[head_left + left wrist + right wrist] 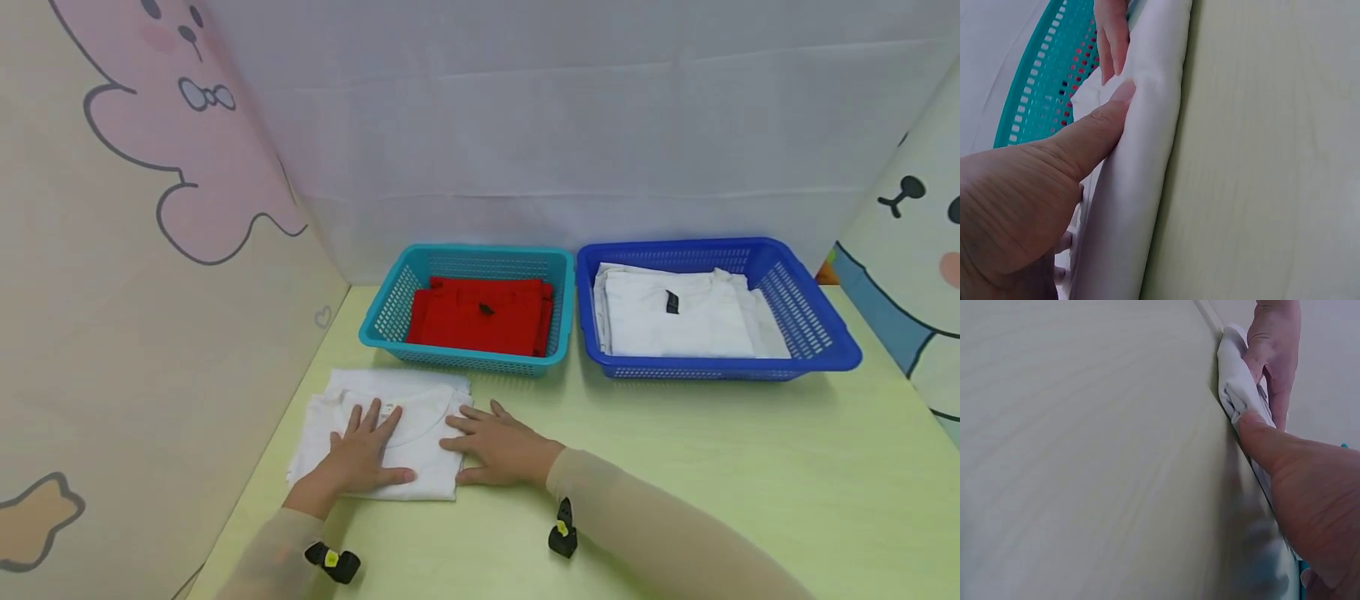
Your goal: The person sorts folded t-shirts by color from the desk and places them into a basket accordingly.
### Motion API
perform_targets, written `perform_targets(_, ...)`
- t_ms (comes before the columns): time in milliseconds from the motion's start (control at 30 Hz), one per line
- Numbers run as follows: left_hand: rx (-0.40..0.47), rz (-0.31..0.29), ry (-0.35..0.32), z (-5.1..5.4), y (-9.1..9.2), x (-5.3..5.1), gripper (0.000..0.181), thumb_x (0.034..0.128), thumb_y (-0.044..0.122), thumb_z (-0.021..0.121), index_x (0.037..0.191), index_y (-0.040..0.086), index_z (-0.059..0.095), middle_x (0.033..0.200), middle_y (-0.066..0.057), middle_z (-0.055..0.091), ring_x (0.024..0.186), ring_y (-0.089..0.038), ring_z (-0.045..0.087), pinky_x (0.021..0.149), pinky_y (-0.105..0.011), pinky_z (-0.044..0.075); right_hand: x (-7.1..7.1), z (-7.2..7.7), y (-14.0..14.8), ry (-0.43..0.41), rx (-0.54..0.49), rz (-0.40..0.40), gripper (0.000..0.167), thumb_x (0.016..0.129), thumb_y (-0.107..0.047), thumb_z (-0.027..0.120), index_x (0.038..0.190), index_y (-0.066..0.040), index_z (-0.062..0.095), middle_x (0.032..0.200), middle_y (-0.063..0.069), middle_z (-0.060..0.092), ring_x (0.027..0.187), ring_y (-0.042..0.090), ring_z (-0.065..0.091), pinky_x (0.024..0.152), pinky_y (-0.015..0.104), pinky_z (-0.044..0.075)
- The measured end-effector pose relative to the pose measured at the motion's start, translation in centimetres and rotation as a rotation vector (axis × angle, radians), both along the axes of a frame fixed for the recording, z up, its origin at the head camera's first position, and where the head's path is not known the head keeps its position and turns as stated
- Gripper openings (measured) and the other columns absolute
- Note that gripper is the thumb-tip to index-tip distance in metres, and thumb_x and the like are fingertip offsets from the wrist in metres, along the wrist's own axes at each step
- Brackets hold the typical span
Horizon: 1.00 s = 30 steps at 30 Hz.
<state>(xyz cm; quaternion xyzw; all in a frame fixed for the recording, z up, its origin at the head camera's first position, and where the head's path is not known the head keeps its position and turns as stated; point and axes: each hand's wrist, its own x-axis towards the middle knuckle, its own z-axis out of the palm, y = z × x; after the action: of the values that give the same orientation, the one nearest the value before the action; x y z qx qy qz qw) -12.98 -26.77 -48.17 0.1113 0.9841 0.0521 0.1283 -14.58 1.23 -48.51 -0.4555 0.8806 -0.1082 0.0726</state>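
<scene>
A folded white T-shirt lies on the table at the left, its neckline and small label towards the back. My left hand rests flat on it with fingers spread; in the left wrist view its thumb lies on the rounded folded edge. At the shirt's right side, my right hand touches the edge with its fingers extended over the cloth. The right wrist view shows that thumb against the layered fold of the shirt.
Behind the shirt stands a teal basket holding folded red shirts. To its right is a blue basket with folded white shirts. A patterned wall panel borders the left side, and a white cloth hangs behind.
</scene>
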Motion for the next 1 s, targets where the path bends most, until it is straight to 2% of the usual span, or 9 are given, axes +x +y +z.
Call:
perform_targets(333, -0.043, -0.013, -0.007, 0.3, 6.5, 1.1, 0.114, 0.0641, 0.082, 0.06, 0.154, 0.02, 0.026, 0.157, -0.021, 0.015, 0.139, -0.053, 0.009, 0.091, -0.08, 0.023, 1.2, -0.6, 6.3, -0.013, -0.069, -0.004, 0.06, 0.092, -0.06, 0.051, 0.145, -0.032, 0.044, 0.154, -0.002, 0.032, 0.145, 0.026, 0.02, 0.108, 0.066, 0.017)
perform_targets(500, -0.059, -0.012, -0.011, 0.5, 10.6, 1.7, 0.115, 0.0634, 0.084, 0.059, 0.154, 0.02, 0.026, 0.157, -0.02, 0.015, 0.139, -0.053, 0.012, 0.09, -0.08, 0.025, 2.0, -0.3, 10.1, -0.042, -0.087, -0.026, 0.059, 0.092, -0.058, 0.053, 0.144, -0.032, 0.046, 0.154, -0.003, 0.031, 0.145, 0.024, 0.019, 0.11, 0.064, 0.013)
perform_targets(667, -0.081, -0.032, -0.019, 0.3, 14.9, 2.1, 0.117, 0.063, 0.089, 0.052, 0.154, 0.021, 0.024, 0.157, -0.021, 0.015, 0.138, -0.054, 0.014, 0.088, -0.079, 0.028, 2.6, -0.2, 14.3, -0.051, -0.116, -0.053, 0.056, 0.091, -0.054, 0.057, 0.141, -0.031, 0.05, 0.153, -0.004, 0.034, 0.143, 0.025, 0.024, 0.11, 0.064, 0.015)
perform_targets(867, -0.097, -0.038, -0.012, 0.5, 19.0, 2.8, 0.117, 0.0635, 0.09, 0.05, 0.154, 0.021, 0.024, 0.157, -0.022, 0.017, 0.137, -0.054, 0.016, 0.087, -0.078, 0.032, 3.4, -0.3, 18.1, -0.009, -0.15, -0.057, 0.055, 0.09, -0.054, 0.06, 0.139, -0.029, 0.053, 0.151, -0.002, 0.038, 0.141, 0.027, 0.03, 0.106, 0.066, 0.021)
perform_targets(1000, -0.109, -0.052, 0.008, 0.2, 21.3, 3.0, 0.118, 0.0626, 0.092, 0.045, 0.154, 0.021, 0.024, 0.156, -0.022, 0.018, 0.137, -0.054, 0.017, 0.085, -0.077, 0.034, 3.9, -0.2, 20.2, 0.014, -0.185, -0.065, 0.054, 0.088, -0.051, 0.064, 0.136, -0.027, 0.057, 0.149, 0.001, 0.042, 0.138, 0.03, 0.034, 0.103, 0.069, 0.023)
